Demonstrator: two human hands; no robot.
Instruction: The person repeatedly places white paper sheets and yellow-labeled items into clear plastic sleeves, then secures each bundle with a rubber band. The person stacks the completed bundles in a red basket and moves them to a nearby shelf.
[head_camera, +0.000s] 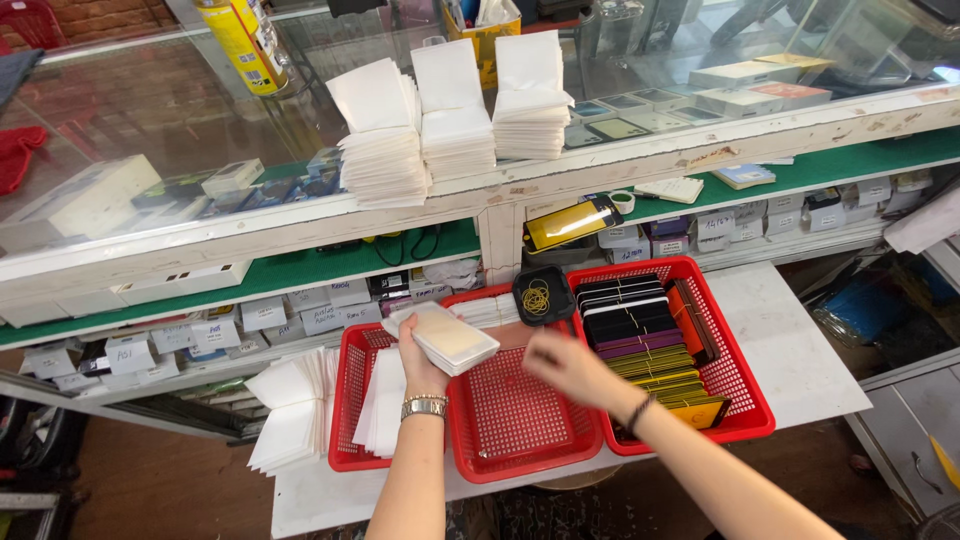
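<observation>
Hands work over three red plastic mesh baskets (520, 440) set side by side on a white table (800, 360). The left hand (418, 358), with a metal watch at its wrist, is closed around a small stack of flat white packets (447, 338), gripping it from below and holding it tilted above the seam between the left and middle baskets. The right hand (568, 366) is blurred (how far its fingers are spread cannot be told); it hovers over the middle basket, just beside the packets, with nothing visibly in it. The right-hand basket holds a row of flat black, purple and yellow boxes (645, 340) standing on edge. The left basket holds loose white sleeves (385, 400), and more of them lie fanned at the table's left edge. A black square tray of rubber bands (542, 296) sits at the baskets' far rim. Three tall piles of white envelopes (455, 110) stand on the glass counter above.
</observation>
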